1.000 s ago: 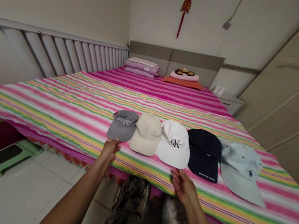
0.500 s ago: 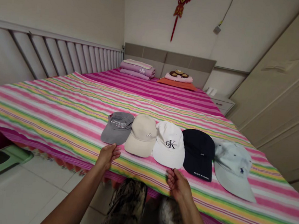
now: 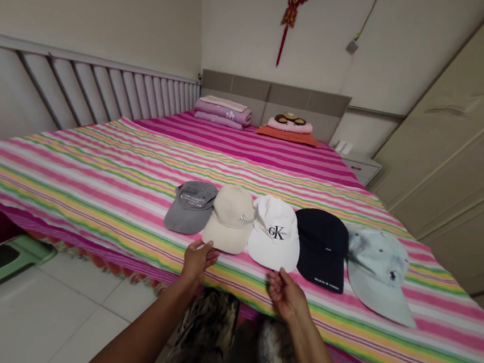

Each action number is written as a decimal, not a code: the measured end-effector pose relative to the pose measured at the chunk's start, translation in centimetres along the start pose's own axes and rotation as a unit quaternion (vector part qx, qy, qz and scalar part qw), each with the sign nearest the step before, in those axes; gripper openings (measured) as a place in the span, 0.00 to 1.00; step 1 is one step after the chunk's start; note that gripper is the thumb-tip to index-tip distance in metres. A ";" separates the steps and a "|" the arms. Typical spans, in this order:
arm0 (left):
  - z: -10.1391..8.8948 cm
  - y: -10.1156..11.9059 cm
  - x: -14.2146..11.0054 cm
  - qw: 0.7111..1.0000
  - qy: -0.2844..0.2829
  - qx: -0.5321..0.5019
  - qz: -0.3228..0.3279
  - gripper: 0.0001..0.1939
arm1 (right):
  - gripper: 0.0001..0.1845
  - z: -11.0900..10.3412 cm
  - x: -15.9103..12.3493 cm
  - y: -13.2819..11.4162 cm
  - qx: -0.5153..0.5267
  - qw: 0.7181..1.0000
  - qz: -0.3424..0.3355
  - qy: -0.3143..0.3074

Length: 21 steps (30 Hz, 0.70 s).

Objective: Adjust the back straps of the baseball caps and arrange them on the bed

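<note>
Five-panel-style and baseball caps lie in a row on the striped bedspread, brims toward me. From the left come a grey cap, a beige cap, a white cap with black "CK"-like letters, a dark navy cap and a pale blue cap. My left hand is at the front left edge of the beige brim, fingers loosely bent and apart, fingertips at or touching the edge. Just below the white brim, my right hand is palm up, loosely curled, holding nothing visible.
The bed carries a striped bedspread, folded purple bedding and a pink folded item by the headboard. A green stool stands at left. A nightstand and wardrobe are at right.
My left hand has shifted right, from the grey cap's brim to the beige cap's brim. My right hand stays almost in place, and the caps lie as before.
</note>
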<state>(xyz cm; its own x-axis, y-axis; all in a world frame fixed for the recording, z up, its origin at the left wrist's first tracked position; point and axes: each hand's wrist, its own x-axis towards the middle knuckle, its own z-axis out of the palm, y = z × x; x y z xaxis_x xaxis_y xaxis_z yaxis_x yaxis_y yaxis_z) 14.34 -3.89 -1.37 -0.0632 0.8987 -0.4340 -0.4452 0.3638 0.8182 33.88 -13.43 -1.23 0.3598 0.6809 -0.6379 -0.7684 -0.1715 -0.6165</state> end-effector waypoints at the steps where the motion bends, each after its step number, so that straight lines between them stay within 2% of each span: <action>1: 0.3 -0.2 0.0 1.000 0.006 -0.003 0.004 0.09 | 0.14 0.0 0.0 0.1 0.000 1.000 -0.003 0.000; 5: 0.7 -0.5 -0.1 1.000 0.017 -0.010 0.017 0.11 | 0.13 0.0 -0.1 0.4 -0.002 1.000 -0.017 0.002; 16: 0.4 -0.4 0.2 0.999 -0.003 0.029 0.031 0.12 | 0.10 -0.2 0.3 0.5 -0.030 0.999 -0.043 0.002; 21: -0.9 -0.6 -0.4 0.997 -0.041 0.065 0.028 0.17 | 0.11 -0.8 -0.5 1.5 -0.094 0.992 -0.076 -0.023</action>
<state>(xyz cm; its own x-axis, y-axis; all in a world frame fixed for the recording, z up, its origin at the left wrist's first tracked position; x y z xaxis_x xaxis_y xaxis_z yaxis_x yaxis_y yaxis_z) 13.82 -4.73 -2.01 -0.0085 0.9336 -0.3582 -0.3228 0.3365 0.8846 32.98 -14.54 -2.20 0.4366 0.7396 -0.5122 -0.5938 -0.1908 -0.7817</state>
